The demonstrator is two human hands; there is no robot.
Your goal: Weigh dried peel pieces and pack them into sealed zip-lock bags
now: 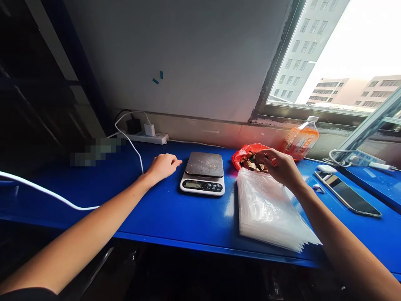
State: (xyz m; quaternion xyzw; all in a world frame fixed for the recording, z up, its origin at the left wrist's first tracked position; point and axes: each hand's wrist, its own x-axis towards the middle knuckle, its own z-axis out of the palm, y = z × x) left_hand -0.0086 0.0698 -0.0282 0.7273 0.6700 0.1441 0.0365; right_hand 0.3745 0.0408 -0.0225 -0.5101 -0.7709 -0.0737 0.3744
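My left hand (163, 166) rests on the blue table just left of a kitchen scale (202, 186), its fingers curled in and its thumb towards the scale. Nothing shows in it. The scale has a dark square plate (204, 164) with pale specks on it and a lit display; its digits are too small to read. Over a red plastic bag (240, 155) of brown, dried-looking pieces (249, 162), my right hand (278, 166) has its fingers pinched together. What they hold, if anything, I cannot make out. A stack of clear plastic bags (266, 211) lies below that hand.
An orange drink bottle (301, 140) stands behind my right hand. Further right lie a phone (349, 193), a white earbud case (326, 169) and an earbud (318, 188). A power strip (156, 137) with a white charger (149, 129) sits along the wall; its cable crosses the left side.
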